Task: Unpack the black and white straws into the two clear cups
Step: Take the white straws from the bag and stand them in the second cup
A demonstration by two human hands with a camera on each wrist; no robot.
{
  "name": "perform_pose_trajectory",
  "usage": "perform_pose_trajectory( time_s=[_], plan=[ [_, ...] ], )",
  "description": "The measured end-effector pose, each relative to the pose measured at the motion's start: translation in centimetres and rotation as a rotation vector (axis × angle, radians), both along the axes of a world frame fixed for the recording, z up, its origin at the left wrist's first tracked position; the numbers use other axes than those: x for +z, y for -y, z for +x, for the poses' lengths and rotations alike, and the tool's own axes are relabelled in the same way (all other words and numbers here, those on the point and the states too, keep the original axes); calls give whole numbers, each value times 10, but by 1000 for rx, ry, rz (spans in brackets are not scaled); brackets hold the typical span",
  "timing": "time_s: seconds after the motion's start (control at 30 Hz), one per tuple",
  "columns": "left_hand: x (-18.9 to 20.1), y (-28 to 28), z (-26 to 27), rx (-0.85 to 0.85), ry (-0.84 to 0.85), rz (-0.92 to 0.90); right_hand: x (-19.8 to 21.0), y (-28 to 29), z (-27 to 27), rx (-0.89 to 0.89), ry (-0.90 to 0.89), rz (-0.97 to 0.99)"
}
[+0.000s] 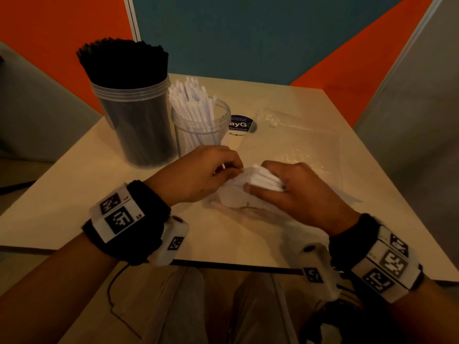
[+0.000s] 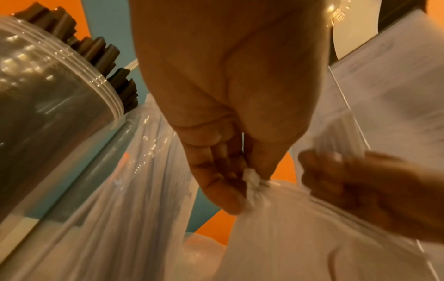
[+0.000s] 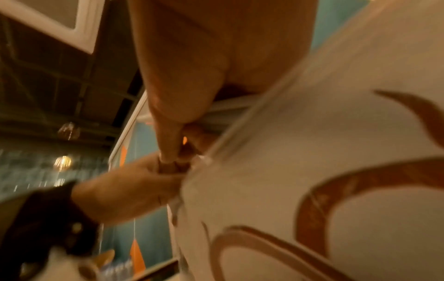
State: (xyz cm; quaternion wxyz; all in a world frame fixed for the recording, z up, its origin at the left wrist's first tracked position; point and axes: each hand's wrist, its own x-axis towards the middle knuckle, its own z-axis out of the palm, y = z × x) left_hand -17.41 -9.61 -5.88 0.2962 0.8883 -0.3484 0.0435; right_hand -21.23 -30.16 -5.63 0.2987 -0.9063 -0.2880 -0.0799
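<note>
A tall clear cup (image 1: 139, 125) packed with black straws (image 1: 124, 60) stands at the table's back left. Beside it a shorter clear cup (image 1: 201, 130) holds white straws (image 1: 191, 100). Near the table's middle lies a white plastic packet of white straws (image 1: 263, 180). My left hand (image 1: 211, 170) pinches the packet's bunched end (image 2: 253, 180) between thumb and fingers. My right hand (image 1: 293, 187) grips the packet with the straws inside it. The right wrist view shows the packet's film (image 3: 312, 152) close up and blurred.
An emptied clear plastic bag (image 1: 298, 135) lies crumpled on the beige table (image 1: 74, 194) at the back right, next to a round dark sticker (image 1: 239, 125). Orange and teal partition walls stand behind. The table's near edge runs just in front of my wrists.
</note>
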Motion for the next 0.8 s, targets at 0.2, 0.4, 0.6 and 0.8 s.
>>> perform_pose_trajectory(
  time_s=[0.2, 0.4, 0.6, 0.8],
  plan=[
    [-7, 4, -2, 73, 69, 159, 56, -5, -15, 1, -66, 605],
    [1, 4, -7, 74, -36, 295, 89, -7, -4, 138, -49, 1152],
    [20, 6, -32, 23, -307, 32, 88, -31, 4, 137, -93, 1315],
    [32, 25, -39, 25, -244, -425, 80, -61, 5, 162, -254, 1460]
  ],
)
